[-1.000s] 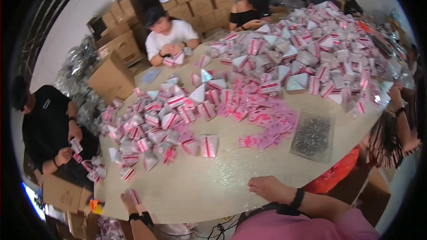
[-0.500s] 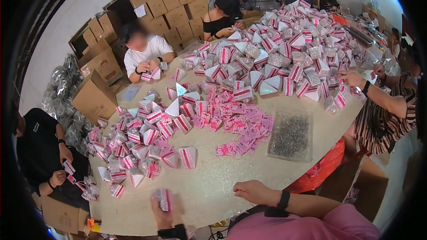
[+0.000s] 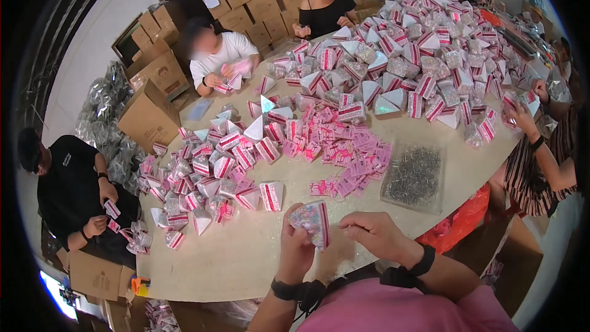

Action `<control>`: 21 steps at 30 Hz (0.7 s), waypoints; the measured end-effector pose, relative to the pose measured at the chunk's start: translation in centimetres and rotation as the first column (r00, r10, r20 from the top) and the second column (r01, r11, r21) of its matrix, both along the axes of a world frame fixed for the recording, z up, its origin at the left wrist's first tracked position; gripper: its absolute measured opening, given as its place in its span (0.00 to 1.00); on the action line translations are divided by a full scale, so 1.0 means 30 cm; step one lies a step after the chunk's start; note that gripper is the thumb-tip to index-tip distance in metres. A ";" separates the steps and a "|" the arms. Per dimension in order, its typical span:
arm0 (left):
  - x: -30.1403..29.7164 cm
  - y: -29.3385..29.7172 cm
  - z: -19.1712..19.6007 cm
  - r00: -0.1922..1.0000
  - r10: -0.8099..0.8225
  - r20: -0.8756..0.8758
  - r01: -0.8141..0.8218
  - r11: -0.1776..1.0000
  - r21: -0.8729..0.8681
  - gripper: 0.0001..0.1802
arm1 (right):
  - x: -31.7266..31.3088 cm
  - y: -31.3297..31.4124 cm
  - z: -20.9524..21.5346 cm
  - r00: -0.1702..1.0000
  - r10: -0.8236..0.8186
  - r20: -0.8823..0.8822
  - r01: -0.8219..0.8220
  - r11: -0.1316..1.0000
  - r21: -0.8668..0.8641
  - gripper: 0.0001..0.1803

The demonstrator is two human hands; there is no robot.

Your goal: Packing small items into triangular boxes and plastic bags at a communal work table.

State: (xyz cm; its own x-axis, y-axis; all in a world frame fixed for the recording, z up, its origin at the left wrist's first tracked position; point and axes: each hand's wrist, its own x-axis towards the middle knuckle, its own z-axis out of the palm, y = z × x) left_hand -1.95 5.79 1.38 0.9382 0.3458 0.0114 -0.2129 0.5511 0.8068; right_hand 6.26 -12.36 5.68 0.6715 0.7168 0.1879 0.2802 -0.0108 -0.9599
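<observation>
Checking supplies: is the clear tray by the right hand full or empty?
Not empty: the clear tray holds a layer of small grey metal pieces.

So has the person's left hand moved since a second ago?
Yes. The left hand has come up from the table's near edge and now holds a small pink-striped packet over it.

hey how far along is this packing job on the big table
Done: a large spread of filled triangular packets covers the far half of the table. In hand: the left hand holds one clear packet of small colourful items, with the right hand beside it. Left: a heap of small pink tags and a clear tray of metal pins sit unused, so plenty seems to remain.
</observation>
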 end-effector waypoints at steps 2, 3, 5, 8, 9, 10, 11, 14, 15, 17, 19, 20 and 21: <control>0.002 -0.025 0.026 1.000 0.005 -0.009 -0.004 0.997 0.075 0.39 | -0.011 -0.006 0.049 0.998 0.001 0.060 -0.003 1.000 0.031 0.10; 0.003 -0.036 0.030 1.000 0.021 -0.007 -0.020 0.994 0.108 0.39 | -0.019 -0.013 0.071 0.996 -0.005 0.088 0.002 0.999 0.033 0.10; 0.006 -0.055 0.037 0.998 0.055 -0.002 -0.054 0.984 0.173 0.39 | -0.026 -0.014 0.080 0.990 -0.021 0.142 0.015 0.999 0.043 0.11; 0.007 -0.077 0.064 0.998 0.044 0.040 -0.049 0.992 0.116 0.40 | -0.030 -0.019 0.073 0.980 -0.044 0.193 0.036 0.998 0.045 0.11; 0.007 -0.079 0.063 0.998 0.040 0.050 -0.045 0.992 0.114 0.41 | -0.028 -0.021 0.077 0.980 -0.042 0.194 0.036 0.999 0.032 0.11; 0.006 -0.080 0.060 0.997 0.049 0.058 -0.056 0.990 0.126 0.41 | -0.027 -0.022 0.078 0.980 -0.040 0.195 0.036 0.999 0.020 0.11; 0.006 -0.080 0.057 0.996 0.058 0.067 -0.067 0.988 0.138 0.41 | -0.026 -0.020 0.071 0.974 -0.045 0.222 0.041 0.999 0.022 0.11; 0.000 -0.081 0.053 0.994 0.082 0.077 -0.096 0.976 0.196 0.42 | -0.024 -0.015 0.060 0.954 -0.058 0.294 0.054 0.998 0.023 0.10; 0.000 -0.081 0.053 0.993 0.090 0.078 -0.105 0.970 0.219 0.42 | -0.025 -0.011 0.060 0.949 -0.059 0.310 0.056 0.998 0.018 0.09; -0.005 -0.087 0.061 0.994 0.086 0.073 -0.100 0.970 0.223 0.42 | -0.026 -0.005 0.058 0.939 -0.057 0.340 0.058 0.998 0.007 0.09; -0.009 -0.089 0.059 0.993 0.091 0.077 -0.106 0.968 0.227 0.42 | -0.024 0.000 0.054 0.929 -0.049 0.367 0.056 0.998 -0.007 0.09; -0.010 -0.088 0.052 0.992 0.097 0.084 -0.114 0.967 0.230 0.42 | -0.027 0.003 0.055 0.925 -0.069 0.374 0.073 0.997 0.003 0.08; -0.011 -0.088 0.047 0.991 0.104 0.090 -0.122 0.965 0.232 0.42 | -0.031 0.006 0.058 0.921 -0.088 0.380 0.090 0.996 0.013 0.08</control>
